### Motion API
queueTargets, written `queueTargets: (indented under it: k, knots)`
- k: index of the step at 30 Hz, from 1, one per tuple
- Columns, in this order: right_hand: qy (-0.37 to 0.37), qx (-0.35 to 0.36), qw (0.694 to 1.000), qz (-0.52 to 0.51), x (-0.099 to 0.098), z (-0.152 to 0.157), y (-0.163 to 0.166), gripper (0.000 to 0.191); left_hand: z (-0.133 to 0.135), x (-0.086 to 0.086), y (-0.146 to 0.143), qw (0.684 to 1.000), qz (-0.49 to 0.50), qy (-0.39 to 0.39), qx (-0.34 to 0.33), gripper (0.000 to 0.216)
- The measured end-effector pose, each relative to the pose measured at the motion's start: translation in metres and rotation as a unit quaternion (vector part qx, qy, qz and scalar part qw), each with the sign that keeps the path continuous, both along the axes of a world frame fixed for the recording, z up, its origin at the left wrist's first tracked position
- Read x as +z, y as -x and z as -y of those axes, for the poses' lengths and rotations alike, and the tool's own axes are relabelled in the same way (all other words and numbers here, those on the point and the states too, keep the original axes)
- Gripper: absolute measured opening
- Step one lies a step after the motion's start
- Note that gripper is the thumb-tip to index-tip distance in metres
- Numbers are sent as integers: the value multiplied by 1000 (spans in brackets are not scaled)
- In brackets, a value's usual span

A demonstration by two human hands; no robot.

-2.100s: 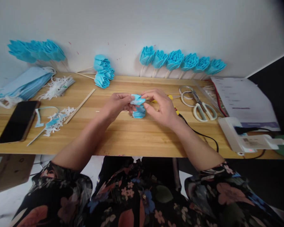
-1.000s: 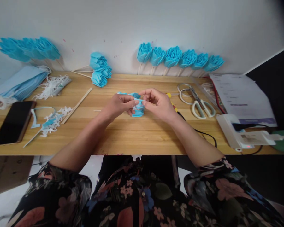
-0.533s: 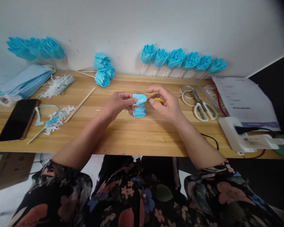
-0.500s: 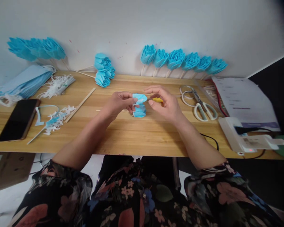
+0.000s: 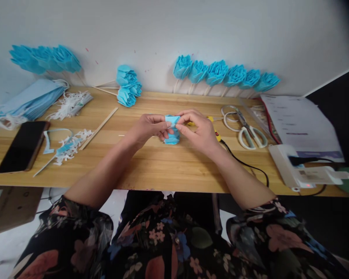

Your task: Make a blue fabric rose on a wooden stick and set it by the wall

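My left hand (image 5: 152, 126) is closed on a blue fabric petal (image 5: 172, 118), thumb pressed on its face. Just under that petal is a blue fabric flower head (image 5: 172, 138), partly covered by my left fingers. From the other side, my right hand (image 5: 196, 127) pinches the petal's right edge between thumb and fingers. Behind the right hand lies a yellow corded glue gun (image 5: 218, 135), mostly hidden, its black cable (image 5: 238, 159) trailing to the right.
Blue flowers on sticks lean against the wall, right (image 5: 216, 73) and left (image 5: 46, 59); more flowers (image 5: 126, 97) lie between. White-handled scissors (image 5: 251, 137), a power strip (image 5: 285, 164) and papers (image 5: 302, 124) are right. Masks (image 5: 31, 100), a phone (image 5: 23, 146) and sticks (image 5: 99, 129) are left.
My right hand has moved left onto the petal and now pinches it. The glue gun, whose tip was by the petal at my right fingers, now shows behind that hand.
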State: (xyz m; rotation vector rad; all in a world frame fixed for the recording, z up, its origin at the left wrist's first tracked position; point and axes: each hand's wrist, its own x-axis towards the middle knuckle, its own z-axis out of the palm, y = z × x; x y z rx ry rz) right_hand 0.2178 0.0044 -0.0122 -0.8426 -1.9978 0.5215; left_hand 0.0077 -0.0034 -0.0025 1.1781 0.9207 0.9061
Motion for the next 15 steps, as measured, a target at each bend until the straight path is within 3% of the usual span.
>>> queueTargets:
  k: [10, 15]
  knots:
    - [18, 10, 1000, -15, 1, 2, 3, 4, 2, 4, -3, 999, -49, -3, 21, 19]
    - [67, -10, 997, -30, -2, 1, 5, 5, 3, 7, -6, 998, -59, -6, 18, 17]
